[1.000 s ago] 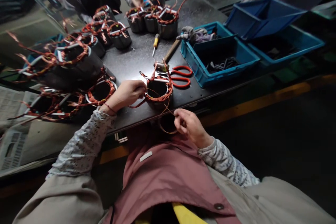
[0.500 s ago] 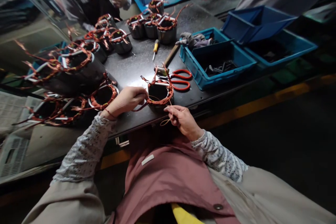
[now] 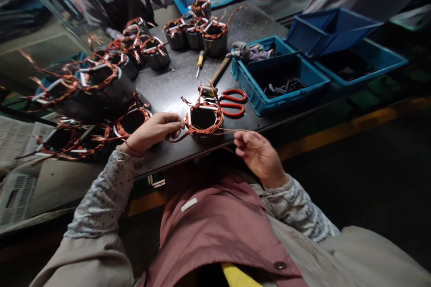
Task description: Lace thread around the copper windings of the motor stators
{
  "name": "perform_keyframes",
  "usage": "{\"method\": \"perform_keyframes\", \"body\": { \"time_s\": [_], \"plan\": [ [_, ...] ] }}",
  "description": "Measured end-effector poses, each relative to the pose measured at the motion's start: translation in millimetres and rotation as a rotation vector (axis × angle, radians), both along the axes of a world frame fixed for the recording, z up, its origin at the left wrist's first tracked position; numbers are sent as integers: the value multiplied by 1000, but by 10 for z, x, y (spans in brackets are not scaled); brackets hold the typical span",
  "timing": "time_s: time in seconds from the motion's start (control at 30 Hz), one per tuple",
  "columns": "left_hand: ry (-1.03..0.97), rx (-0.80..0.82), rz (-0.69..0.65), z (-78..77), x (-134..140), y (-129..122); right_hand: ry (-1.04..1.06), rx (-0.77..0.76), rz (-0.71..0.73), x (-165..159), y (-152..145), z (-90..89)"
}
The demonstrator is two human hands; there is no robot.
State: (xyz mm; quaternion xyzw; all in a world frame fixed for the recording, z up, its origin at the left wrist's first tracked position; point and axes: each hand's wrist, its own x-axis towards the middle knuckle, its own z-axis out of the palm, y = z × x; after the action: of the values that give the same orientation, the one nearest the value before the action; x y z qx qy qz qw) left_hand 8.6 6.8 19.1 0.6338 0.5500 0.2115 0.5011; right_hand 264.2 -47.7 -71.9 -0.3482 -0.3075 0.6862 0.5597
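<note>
A motor stator with copper-red windings round its rim stands upright at the table's near edge. My left hand is closed at the stator's left side, its fingertips pinched by the rim and a dark lead; what exactly they grip is hidden. To the right, my right hand pinches a thin cord, which runs taut from the stator's front rim. Red-handled scissors lie just behind the stator, beside a hammer with a wooden handle.
Several wound stators crowd the left side, and more stand at the back. A yellow-handled screwdriver lies mid-table. Blue bins line the right, one with a grey glove. A co-worker is across the table.
My right hand has moved right, away from the stator, and the cord now stretches straight where it hung in a loop. My left hand has shifted slightly left.
</note>
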Motion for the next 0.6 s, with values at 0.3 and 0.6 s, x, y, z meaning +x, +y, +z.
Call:
{"method": "perform_keyframes", "body": {
  "time_s": [0.3,0.6],
  "plan": [
    [-318,-144,12,-69,629,-95,-1152,1345,482,202,-178,388],
    [-262,-80,-140,-280,736,-263,-1774,1792,413,160,-82,525]
  ]
}}
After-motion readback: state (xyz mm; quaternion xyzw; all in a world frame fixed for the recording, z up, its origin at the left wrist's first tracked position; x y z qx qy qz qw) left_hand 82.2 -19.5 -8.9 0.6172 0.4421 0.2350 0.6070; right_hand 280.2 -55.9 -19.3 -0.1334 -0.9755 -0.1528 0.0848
